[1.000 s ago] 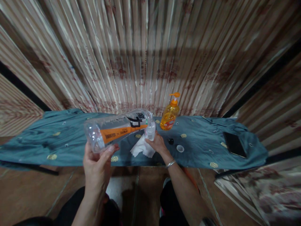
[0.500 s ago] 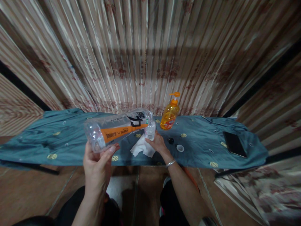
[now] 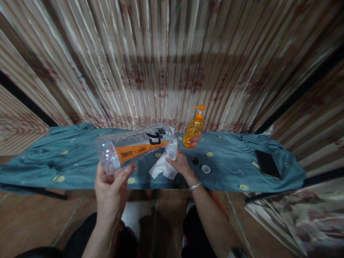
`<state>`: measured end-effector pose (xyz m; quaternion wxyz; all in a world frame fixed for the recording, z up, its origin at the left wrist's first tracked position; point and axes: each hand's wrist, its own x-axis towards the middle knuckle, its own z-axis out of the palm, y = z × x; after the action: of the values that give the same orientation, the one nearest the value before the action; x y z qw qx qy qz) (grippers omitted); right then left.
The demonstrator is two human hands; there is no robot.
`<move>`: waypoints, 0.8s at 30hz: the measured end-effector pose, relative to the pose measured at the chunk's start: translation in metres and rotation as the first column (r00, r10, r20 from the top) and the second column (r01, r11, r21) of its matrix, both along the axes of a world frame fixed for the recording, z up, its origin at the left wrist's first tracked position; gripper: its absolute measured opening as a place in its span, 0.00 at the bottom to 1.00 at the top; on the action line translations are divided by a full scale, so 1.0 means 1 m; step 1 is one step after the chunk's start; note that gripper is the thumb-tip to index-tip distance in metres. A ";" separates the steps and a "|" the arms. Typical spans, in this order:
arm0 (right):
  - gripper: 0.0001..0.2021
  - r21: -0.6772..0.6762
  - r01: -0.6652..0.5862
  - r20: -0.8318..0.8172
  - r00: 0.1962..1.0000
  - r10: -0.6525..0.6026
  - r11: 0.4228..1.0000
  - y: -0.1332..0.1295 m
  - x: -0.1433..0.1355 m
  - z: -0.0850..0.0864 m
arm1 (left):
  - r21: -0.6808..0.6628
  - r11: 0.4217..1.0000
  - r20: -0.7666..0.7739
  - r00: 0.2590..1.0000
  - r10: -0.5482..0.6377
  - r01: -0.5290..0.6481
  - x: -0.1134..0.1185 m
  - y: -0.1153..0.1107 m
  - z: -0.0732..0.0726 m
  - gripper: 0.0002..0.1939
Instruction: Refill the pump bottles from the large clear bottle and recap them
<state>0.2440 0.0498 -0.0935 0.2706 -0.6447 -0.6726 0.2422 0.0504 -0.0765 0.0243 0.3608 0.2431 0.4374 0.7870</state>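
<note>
My left hand (image 3: 113,182) is closed around the base of a large clear plastic bottle (image 3: 134,141) with an orange and black label. The bottle is tilted, its neck end lower and pointing right. That neck meets the top of a small clear bottle (image 3: 171,148), which my right hand (image 3: 179,162) grips at its side. Whether liquid passes between the two cannot be made out. Beneath the small bottle lies a crumpled white cloth or tissue (image 3: 162,169). To the right of my right hand sit a black cap (image 3: 195,161) and a whitish round lid (image 3: 205,169).
Behind the caps stands an orange pump bottle (image 3: 194,130) of yellow liquid. A dark phone (image 3: 268,164) lies at the right of the narrow table with its teal cloth (image 3: 80,157). A striped curtain (image 3: 172,64) hangs close behind, and dark metal bars (image 3: 298,89) slant at both sides.
Almost nothing differs. Both hands keep the two bottles in the same place, neck to neck.
</note>
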 end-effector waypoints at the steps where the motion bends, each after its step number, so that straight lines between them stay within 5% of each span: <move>1: 0.24 0.000 0.003 -0.001 1.000 -0.003 1.000 0.000 0.000 0.000 | 0.000 1.000 0.000 1.000 -0.002 0.002 0.000 0.000 0.000 0.35; 24: 0.25 -0.005 -0.005 0.045 0.999 0.005 1.000 0.001 0.000 0.001 | -0.004 1.000 -0.047 0.999 -0.006 0.006 -0.001 0.002 0.001 0.34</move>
<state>0.2439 0.0506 -0.0927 0.2532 -0.6491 -0.6796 0.2297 0.0493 -0.0740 0.0249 0.3532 0.2620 0.4468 0.7791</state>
